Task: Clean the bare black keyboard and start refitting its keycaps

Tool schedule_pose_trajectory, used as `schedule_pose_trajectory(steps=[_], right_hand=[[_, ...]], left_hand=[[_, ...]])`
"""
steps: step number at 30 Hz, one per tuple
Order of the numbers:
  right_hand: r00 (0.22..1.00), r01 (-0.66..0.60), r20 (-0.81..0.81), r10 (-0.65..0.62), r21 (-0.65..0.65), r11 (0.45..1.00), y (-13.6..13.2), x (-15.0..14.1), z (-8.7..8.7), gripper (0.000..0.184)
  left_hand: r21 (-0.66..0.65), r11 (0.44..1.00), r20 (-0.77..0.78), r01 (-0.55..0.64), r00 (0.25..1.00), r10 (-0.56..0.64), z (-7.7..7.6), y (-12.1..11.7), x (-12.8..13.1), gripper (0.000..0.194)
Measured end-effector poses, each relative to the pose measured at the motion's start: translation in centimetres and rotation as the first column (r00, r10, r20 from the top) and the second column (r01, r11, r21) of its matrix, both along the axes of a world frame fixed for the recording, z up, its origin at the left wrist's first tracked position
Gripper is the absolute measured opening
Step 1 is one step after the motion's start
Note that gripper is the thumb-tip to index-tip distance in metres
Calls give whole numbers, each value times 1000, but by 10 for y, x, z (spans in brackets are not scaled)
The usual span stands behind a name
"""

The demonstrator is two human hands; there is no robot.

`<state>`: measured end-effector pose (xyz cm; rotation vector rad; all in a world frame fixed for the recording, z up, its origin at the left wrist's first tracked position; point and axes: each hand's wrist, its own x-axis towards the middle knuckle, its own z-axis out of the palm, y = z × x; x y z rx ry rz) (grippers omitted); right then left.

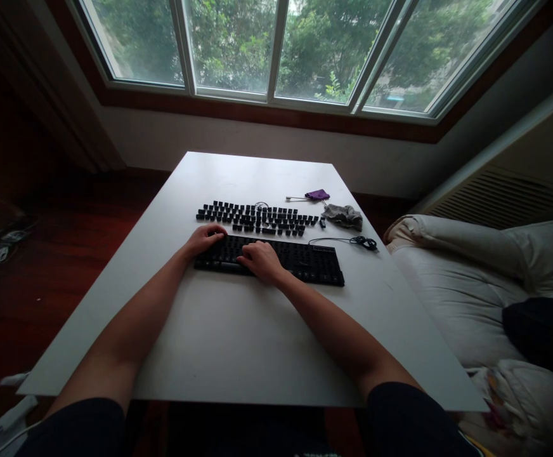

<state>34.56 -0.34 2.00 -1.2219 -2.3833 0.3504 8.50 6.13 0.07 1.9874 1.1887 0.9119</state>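
Observation:
A black keyboard lies across the middle of a white table. My left hand rests on the keyboard's far left corner, its fingers curled over the edge. My right hand lies on the keyboard's left half with the fingers bent down onto it. Behind the keyboard, several loose black keycaps are laid out in rows. Whether either hand pinches a keycap is not visible.
The keyboard's cable coils at the right. A grey cloth, a purple cloth and a thin tool lie behind. A white-cushioned sofa stands to the right, a large window ahead, dark wooden floor to the left.

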Motion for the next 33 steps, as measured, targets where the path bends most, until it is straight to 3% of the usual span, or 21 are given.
schedule_pose_trajectory(steps=[6, 19, 24, 29, 33], right_hand=[[994, 65, -83, -64, 10, 998, -3, 0, 0, 33], [996, 73, -45, -73, -12, 997, -5, -1, 0, 31], [996, 49, -70, -50, -20, 999, -5, 0, -1, 28], [988, 95, -117, -96, -19, 995, -4, 1, -5, 28], [969, 144, -200, -144, -16, 990, -4, 0, -6, 26]], left_hand=[[-3, 1000, 3, 11, 1000, -11, -1, 0, -1, 29], [6, 1000, -64, -6, 998, 7, -1, 0, 0, 32], [60, 994, -270, 96, 960, -76, 19, -3, 1, 33], [78, 962, -476, 260, 858, -193, 45, -13, 8, 59], [46, 956, -522, 290, 823, -225, 42, -15, 11, 79]])
